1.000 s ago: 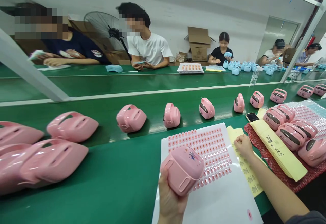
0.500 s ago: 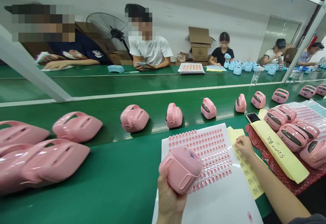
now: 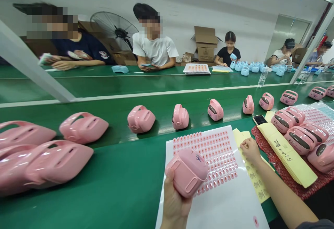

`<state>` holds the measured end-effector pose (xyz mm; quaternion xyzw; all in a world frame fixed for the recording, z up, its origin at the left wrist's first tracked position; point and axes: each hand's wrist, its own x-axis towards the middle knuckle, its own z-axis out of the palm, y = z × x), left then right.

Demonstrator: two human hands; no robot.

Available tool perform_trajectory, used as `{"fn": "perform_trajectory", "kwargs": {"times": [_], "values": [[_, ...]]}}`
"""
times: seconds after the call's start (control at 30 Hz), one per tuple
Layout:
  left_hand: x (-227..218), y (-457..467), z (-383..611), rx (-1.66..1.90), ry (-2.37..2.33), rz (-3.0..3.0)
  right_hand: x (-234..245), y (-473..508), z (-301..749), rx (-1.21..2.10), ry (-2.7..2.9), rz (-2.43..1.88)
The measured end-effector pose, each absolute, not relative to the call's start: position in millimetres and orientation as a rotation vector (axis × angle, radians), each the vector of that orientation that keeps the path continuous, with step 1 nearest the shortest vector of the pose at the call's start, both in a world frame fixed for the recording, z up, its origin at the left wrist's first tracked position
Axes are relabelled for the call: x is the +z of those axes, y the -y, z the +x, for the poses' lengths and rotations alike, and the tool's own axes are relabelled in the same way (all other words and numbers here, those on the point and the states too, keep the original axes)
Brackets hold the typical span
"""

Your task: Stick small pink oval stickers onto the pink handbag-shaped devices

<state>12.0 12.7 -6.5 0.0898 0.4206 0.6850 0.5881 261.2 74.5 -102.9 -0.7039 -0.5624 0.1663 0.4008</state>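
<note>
Pink case [image 3: 188, 174] being gripped by left hand [image 3: 175, 203]; right hand [image 3: 251, 151] being held apart, rightward, over yellow sheet [image 3: 258, 184], grip unclear.

So yeah, my left hand [image 3: 174, 203] and right hand [image 3: 251, 150] are both bare, same with my right forearm [image 3: 284, 187]. Clothing-wise you just get 1 dark grey sleeve [image 3: 314, 224], mostly cut off.

The pink device [image 3: 186, 177] is wearing a dark bluish print [image 3: 197, 157], the sticker sheet [image 3: 219, 201] is displaying rows of pink, red-centred ovals [image 3: 221, 179] on white, and the bench [image 3: 117, 187] is gleaming green.
</note>
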Motion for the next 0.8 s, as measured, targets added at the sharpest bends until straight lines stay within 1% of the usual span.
{"fn": "perform_trajectory", "kwargs": {"times": [0.23,0.4,0.57,0.73,0.8], "values": [[4,-13,16,1.607,-1.018,0.167,-100,-75,264,0.592,1.314,-1.685],[3,-14,16,1.569,-1.028,0.200,-85,-74,270,0.775,1.183,-1.571],[-5,-17,23,1.535,-1.043,0.249,-52,-65,255,0.954,1.091,-1.463],[-6,-16,36,1.560,-1.048,0.353,-7,-39,189,1.243,1.163,-1.190],[-6,-15,39,1.564,-1.028,0.367,7,-33,167,1.308,1.178,-1.134]]}}
